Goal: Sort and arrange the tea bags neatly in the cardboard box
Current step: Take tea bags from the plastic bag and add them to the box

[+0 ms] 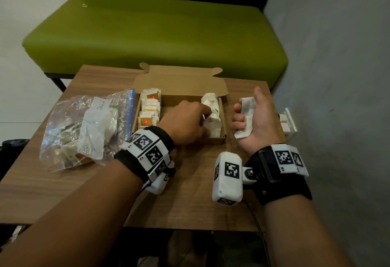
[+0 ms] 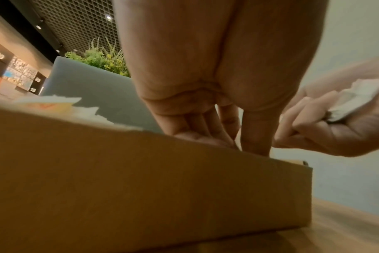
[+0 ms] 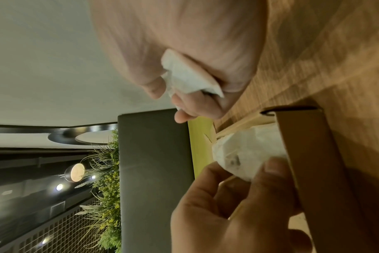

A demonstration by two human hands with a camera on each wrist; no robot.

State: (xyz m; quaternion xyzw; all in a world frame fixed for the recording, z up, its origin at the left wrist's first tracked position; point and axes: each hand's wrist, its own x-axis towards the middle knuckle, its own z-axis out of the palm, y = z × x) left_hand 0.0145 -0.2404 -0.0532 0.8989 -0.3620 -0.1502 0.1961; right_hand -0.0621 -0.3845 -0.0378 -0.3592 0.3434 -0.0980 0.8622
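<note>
Left hand [image 1: 185, 123] in the cardboard box [image 1: 181, 83] pinches the white tea bags [image 1: 214, 119] at its 3 o'clock end, probably squaring the row. Right hand [image 1: 256, 123] alongside clutches a spare stack [image 1: 247, 116], ready to feed.

Head view looks down; both wrist views, low and close, share the cardboard box [image 2: 141, 188].

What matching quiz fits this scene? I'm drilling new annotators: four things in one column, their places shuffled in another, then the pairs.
Things
1. orange-label tea bags
2. green-print tea bags
3. plastic zip bag
4. white packets

Places
A. gripped in the right hand
B. left end of the cardboard box
C. on the table, left of the box
D. right end of the box, pinched by the left hand

Pairs: 1-B, 2-D, 3-C, 4-A
</note>
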